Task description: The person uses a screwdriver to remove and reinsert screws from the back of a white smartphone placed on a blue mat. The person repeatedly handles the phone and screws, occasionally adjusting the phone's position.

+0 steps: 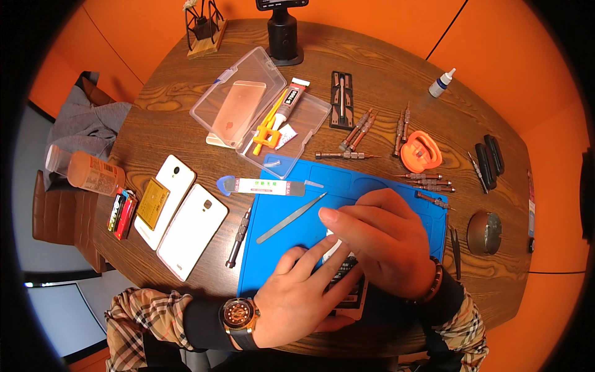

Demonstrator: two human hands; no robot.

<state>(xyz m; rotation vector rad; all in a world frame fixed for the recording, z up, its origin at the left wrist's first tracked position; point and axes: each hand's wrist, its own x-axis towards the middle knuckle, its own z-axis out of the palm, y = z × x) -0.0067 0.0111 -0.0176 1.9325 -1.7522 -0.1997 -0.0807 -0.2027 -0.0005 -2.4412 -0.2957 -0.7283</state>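
An opened phone (354,300) with a black, printed inner part lies on the blue mat (263,257), largely covered by my hands. My left hand (300,297) rests across it, fingers stretched over its face and the thumb at its lower edge, holding it in place. Above the phone's upper end, my right hand (390,239) is closed, thumb and fingers bent together. Whatever those fingers may pinch is hidden. A small white piece (335,250) shows between the hands. Left of them on the mat lie grey tweezers (290,219) and a flat pry strip with a blue tip (266,186).
Two white phone shells (193,230) and a yellow battery (154,204) lie left, beside a screwdriver (238,239). Behind stands an open clear plastic box (319,110) with a glue tube (291,102). Several screwdrivers (359,131), an orange suction cup (421,152) and a round tin (484,232) sit right.
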